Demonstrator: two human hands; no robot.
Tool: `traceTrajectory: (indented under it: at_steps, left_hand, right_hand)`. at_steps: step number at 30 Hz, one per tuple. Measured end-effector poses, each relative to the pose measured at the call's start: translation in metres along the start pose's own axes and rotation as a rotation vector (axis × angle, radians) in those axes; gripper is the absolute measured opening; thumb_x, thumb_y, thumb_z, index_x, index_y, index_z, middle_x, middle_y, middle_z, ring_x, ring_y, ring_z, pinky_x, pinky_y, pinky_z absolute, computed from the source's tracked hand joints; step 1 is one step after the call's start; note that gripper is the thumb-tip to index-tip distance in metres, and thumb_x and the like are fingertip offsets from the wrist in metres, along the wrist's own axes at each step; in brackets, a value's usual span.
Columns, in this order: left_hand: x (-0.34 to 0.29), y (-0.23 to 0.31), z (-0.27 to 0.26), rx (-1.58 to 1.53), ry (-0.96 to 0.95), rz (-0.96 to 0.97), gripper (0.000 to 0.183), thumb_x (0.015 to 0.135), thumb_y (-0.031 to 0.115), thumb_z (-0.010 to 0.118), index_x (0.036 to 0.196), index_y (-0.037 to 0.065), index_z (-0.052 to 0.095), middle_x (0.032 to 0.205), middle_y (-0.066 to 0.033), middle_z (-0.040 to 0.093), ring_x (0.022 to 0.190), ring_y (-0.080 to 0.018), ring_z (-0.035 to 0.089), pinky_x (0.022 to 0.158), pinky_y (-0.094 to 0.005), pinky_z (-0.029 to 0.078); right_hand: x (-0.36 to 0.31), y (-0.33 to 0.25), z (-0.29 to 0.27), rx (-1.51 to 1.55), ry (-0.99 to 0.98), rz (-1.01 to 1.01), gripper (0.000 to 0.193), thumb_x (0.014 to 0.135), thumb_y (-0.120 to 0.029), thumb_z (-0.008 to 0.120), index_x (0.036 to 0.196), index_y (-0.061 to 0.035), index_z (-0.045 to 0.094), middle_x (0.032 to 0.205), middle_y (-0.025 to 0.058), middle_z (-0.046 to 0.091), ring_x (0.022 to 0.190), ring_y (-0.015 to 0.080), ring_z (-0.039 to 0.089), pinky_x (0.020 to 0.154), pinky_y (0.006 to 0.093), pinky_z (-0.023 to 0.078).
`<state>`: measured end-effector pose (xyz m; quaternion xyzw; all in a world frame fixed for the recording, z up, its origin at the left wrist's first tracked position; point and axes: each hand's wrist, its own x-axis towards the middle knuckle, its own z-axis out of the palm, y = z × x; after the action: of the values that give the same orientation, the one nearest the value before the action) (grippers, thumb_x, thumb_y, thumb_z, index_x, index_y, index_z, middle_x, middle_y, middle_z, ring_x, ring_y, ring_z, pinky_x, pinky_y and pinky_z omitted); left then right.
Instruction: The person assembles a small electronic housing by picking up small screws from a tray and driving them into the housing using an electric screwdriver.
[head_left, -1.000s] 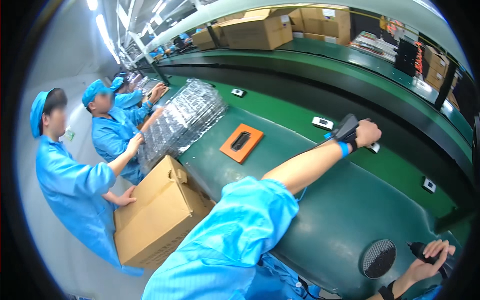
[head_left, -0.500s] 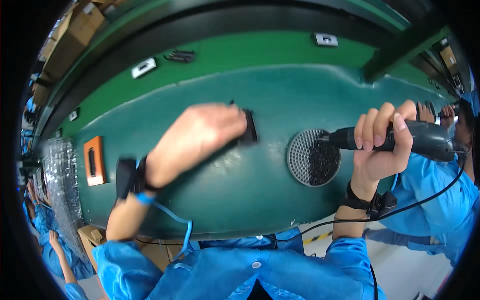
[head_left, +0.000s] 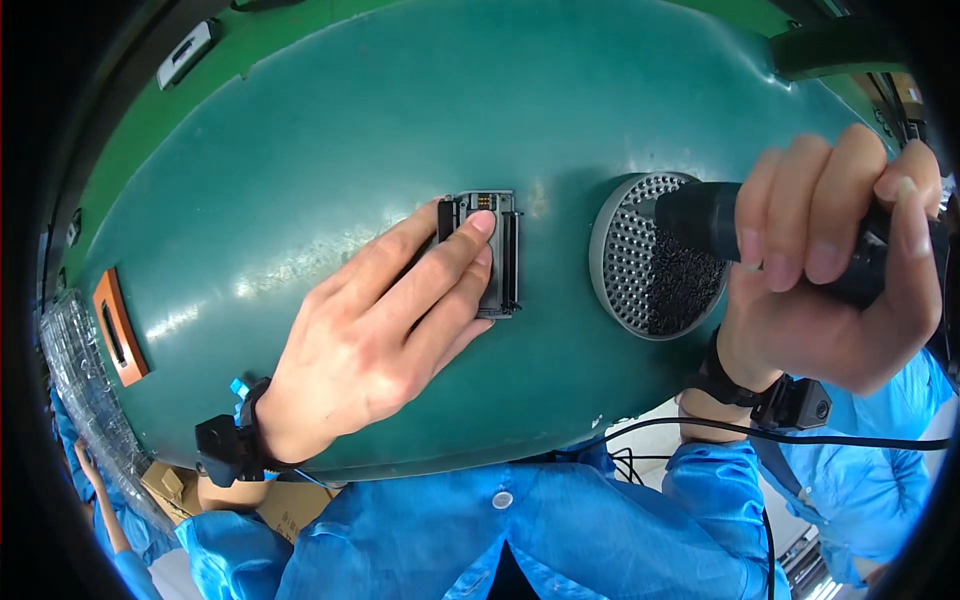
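Left hand (head_left: pixel 365 325) laid over the grey part (head_left: pixel 501 250), right hand (head_left: pixel 835 330) wrapped round a black screwdriver (head_left: pixel 705 220).
The part lies on the green tabletop (head_left: pixel 330 130) beneath my left fingers, held close together; between my hands, a round dish (head_left: pixel 601 285) holds black screws (head_left: pixel 685 285), heaped toward my right, the screwdriver's tip over it. Out past my left hand lie an orange block (head_left: pixel 130 338) and clear plastic wrap (head_left: pixel 90 380); below that wrist, a cardboard box (head_left: pixel 163 483).

Bright light leaves glare on the green tabletop (head_left: pixel 330 130), the right hand (head_left: pixel 825 325) blurs slightly, and edges bend into black.
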<state>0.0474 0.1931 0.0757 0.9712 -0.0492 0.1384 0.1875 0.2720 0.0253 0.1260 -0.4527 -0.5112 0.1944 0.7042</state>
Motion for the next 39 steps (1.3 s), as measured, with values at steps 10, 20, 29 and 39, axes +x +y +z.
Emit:
traceTrajectory:
  at_steps: [10,20,29,39]
  left_hand:
    - [0.002,-0.009,0.013,-0.001,0.039,0.017,0.053,0.063,0.014,0.084,0.109,-0.009,0.071,0.128,-0.0199,0.069,0.11,-0.0379,0.068,0.084,-0.0431,0.062]
    - [0.002,-0.007,0.015,0.015,0.06,0.025,0.053,0.062,0.014,0.083,0.109,-0.009,0.071,0.129,-0.0195,0.069,0.111,-0.0369,0.068,0.086,-0.042,0.062]
    - [0.003,-0.004,0.016,0.029,0.06,0.026,0.052,0.062,0.012,0.083,0.108,-0.008,0.071,0.129,-0.0195,0.068,0.112,-0.0374,0.068,0.087,-0.0418,0.062]
    - [0.0,0.005,0.017,0.018,0.056,0.032,0.054,0.061,0.014,0.081,0.109,-0.009,0.071,0.129,-0.019,0.068,0.11,-0.0371,0.068,0.087,-0.0412,0.062]
  right_hand:
    - [0.004,0.013,-0.003,-0.003,-0.001,0.047,0.02,0.103,-0.018,0.04,0.107,-0.0067,0.056,0.069,0.003,0.045,0.052,0.013,0.043,0.05,0.0307,0.04]
    - [0.005,0.014,-0.001,-0.005,0.006,0.057,0.02,0.103,-0.018,0.041,0.105,-0.0069,0.058,0.069,0.0029,0.045,0.052,0.013,0.042,0.05,0.0308,0.04]
    - [0.004,0.012,-0.003,-0.016,0.013,0.068,0.021,0.102,-0.018,0.043,0.104,-0.0072,0.06,0.069,0.0028,0.045,0.052,0.0131,0.042,0.05,0.031,0.039]
    - [0.007,0.01,-0.003,-0.008,0.015,0.074,0.021,0.102,-0.018,0.044,0.102,-0.0075,0.062,0.069,0.0026,0.045,0.052,0.0132,0.041,0.05,0.0311,0.039]
